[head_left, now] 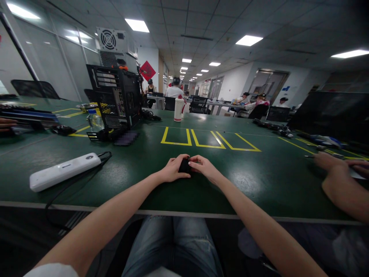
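A small black object (184, 165) sits between my two hands, low over the green table (138, 169) near its front edge. Too little of it shows to tell its kind. My left hand (173, 169) is closed around its left side, with the thumb below and the fingers above. From the right, my right hand (203, 167) pinches at the object's right edge with thumb and fingertips. Beyond my hands, yellow tape outlines (207, 146) mark the tabletop.
At left lie a white power bank-like device (65, 171) with a black cable and an open computer case (119, 96). A white cup (178, 110) stands farther back. On the right, another person's hand (328, 161) works close by; another hand (7, 123) shows far left.
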Demonstrator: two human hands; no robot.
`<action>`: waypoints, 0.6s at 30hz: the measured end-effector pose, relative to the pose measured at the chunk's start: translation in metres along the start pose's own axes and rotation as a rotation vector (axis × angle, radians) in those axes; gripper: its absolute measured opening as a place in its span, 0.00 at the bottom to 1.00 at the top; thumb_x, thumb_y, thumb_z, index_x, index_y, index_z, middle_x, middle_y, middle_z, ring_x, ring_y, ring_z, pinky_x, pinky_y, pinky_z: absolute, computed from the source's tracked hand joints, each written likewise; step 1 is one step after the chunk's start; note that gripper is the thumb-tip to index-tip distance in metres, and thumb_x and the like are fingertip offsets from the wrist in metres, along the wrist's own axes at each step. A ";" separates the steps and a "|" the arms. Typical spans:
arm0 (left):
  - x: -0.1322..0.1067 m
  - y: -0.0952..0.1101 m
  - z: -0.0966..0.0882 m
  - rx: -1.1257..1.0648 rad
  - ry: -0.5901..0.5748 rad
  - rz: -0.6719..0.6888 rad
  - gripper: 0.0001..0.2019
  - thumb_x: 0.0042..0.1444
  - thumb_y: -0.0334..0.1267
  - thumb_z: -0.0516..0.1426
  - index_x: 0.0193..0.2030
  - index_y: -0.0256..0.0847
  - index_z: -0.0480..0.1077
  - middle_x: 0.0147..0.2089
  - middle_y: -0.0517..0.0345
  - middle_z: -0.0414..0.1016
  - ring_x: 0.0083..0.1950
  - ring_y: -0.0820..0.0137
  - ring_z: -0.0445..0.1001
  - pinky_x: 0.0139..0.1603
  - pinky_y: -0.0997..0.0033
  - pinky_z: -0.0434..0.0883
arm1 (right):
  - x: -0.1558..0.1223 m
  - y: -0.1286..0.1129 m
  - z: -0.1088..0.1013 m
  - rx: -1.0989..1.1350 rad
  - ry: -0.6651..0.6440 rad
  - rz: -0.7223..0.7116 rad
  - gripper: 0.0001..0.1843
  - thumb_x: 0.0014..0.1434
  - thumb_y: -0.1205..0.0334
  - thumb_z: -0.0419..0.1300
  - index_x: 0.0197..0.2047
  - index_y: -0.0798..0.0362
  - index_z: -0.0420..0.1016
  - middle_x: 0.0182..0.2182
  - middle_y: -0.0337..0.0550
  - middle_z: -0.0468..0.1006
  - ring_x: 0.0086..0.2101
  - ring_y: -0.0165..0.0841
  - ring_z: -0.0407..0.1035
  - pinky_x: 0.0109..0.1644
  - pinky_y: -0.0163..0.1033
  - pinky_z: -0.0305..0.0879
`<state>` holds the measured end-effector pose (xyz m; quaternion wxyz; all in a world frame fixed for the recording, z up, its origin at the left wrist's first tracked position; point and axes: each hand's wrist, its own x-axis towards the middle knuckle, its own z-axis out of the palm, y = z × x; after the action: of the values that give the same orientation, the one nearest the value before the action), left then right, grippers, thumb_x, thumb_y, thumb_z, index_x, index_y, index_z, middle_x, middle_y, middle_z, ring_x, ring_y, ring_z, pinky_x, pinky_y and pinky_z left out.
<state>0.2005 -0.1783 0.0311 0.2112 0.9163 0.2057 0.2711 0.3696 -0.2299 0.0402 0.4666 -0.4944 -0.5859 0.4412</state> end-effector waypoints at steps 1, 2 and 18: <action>0.000 0.000 0.000 -0.001 -0.001 -0.002 0.33 0.44 0.47 0.56 0.55 0.45 0.45 0.53 0.52 0.57 0.55 0.62 0.56 0.54 0.59 0.51 | -0.001 0.000 -0.001 -0.009 -0.014 0.002 0.15 0.44 0.55 0.59 0.35 0.53 0.65 0.34 0.40 0.68 0.36 0.30 0.64 0.40 0.41 0.65; 0.000 0.000 -0.001 -0.001 -0.003 -0.005 0.33 0.44 0.47 0.56 0.55 0.45 0.45 0.54 0.52 0.57 0.55 0.62 0.56 0.54 0.59 0.51 | -0.002 0.000 -0.002 -0.022 -0.025 -0.006 0.15 0.44 0.55 0.59 0.35 0.53 0.65 0.34 0.40 0.68 0.36 0.30 0.64 0.41 0.41 0.65; 0.000 0.000 0.000 -0.006 0.011 -0.004 0.33 0.43 0.47 0.57 0.54 0.45 0.45 0.54 0.53 0.57 0.55 0.62 0.57 0.54 0.58 0.51 | -0.001 -0.001 -0.001 -0.023 -0.039 -0.027 0.15 0.45 0.57 0.59 0.36 0.52 0.63 0.35 0.38 0.66 0.34 0.28 0.64 0.41 0.40 0.63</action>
<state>0.2009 -0.1786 0.0309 0.2134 0.9137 0.2076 0.2765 0.3705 -0.2306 0.0417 0.4553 -0.4829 -0.6066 0.4376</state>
